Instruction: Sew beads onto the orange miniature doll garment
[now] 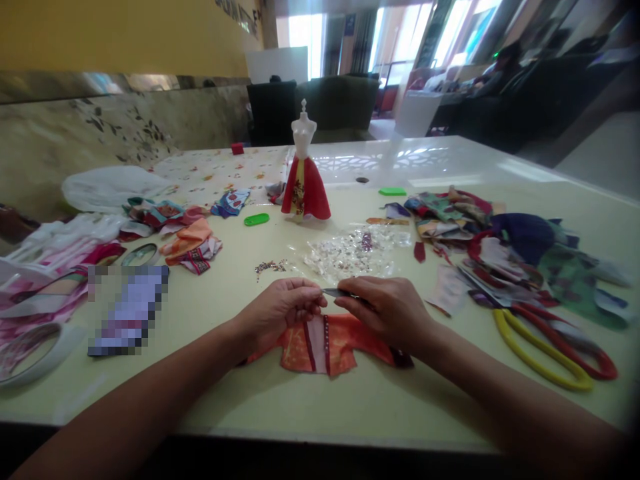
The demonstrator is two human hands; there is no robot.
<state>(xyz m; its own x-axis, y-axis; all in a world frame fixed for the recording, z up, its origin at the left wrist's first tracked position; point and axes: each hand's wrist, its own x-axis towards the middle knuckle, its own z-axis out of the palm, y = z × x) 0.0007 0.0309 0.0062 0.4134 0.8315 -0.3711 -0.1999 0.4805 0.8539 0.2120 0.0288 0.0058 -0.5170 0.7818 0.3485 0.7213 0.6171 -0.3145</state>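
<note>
Two hands: resting on orange top [334,348].
Left hand [285,311]: fingers pressing together.
Right hand [391,311]: fingers pinching thin tool [333,292].

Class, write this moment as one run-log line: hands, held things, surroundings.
left hand: resting on orange doll top | right hand: pinching thin tool | near: bead bag, scissors, dress form

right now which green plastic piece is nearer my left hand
The green piece left of the mannequin, just beyond your left hand; the other green piece lies right of the mannequin, farther back.
</note>
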